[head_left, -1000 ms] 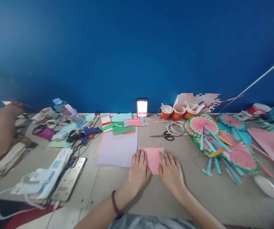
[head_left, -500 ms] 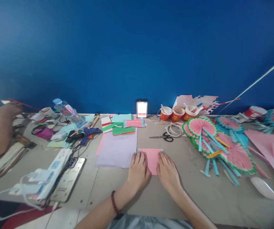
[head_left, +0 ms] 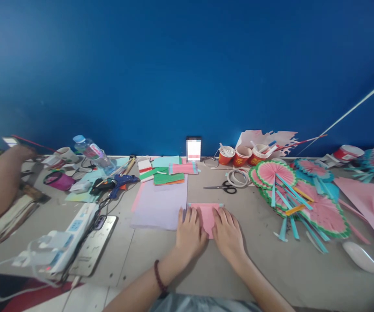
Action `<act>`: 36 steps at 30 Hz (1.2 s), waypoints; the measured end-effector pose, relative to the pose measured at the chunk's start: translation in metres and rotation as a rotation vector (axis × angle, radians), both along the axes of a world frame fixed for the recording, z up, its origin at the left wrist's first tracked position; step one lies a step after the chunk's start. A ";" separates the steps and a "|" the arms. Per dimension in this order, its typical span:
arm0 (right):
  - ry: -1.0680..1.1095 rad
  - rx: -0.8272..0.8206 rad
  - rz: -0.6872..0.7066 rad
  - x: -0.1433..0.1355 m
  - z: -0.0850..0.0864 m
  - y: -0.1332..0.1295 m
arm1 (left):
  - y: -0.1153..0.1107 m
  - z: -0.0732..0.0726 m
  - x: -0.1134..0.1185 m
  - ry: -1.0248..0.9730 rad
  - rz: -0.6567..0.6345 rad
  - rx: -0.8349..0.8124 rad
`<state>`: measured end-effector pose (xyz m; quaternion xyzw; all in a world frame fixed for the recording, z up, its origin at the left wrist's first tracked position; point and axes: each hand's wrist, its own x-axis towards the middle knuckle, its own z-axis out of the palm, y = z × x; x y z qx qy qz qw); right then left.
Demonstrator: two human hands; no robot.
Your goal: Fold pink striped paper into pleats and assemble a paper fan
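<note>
A pink sheet of paper [head_left: 209,221] with small blue bits at its far corners lies flat on the grey table in front of me. My left hand [head_left: 190,229] rests on its left side, palm down, fingers stretched out. On the right side lies my right hand [head_left: 228,232], also flat with its fingers extended. The hands cover both side edges of the paper, and a strip between them shows. Left of my left hand is a lilac sheet [head_left: 159,203], its right edge close to my fingers. Black-handled scissors [head_left: 228,187] lie beyond my right hand.
Green paper strips [head_left: 169,178] and a pleated pink piece [head_left: 183,167] lie beyond the lilac sheet. Paper fans [head_left: 323,203] spread at right, below red cups [head_left: 242,156]. At left are a phone [head_left: 94,245], a power strip [head_left: 74,236], a glue gun [head_left: 121,182] and another person's arm [head_left: 1,186].
Both my hands have moved slightly closer to each other over the pink paper. The other person's hand at far left has shifted a little to the right and down.
</note>
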<state>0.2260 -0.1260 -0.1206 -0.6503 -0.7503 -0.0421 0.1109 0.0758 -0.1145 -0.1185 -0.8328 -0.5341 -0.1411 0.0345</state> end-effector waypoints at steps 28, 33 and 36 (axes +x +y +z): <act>0.003 -0.016 0.023 0.003 0.006 0.002 | 0.006 0.008 -0.003 -0.058 -0.029 -0.036; -0.024 -0.021 0.024 0.001 0.007 0.003 | 0.006 0.007 -0.003 -0.072 -0.032 -0.044; -0.025 -0.024 0.021 0.000 0.008 0.003 | 0.006 0.007 -0.003 -0.074 -0.028 -0.047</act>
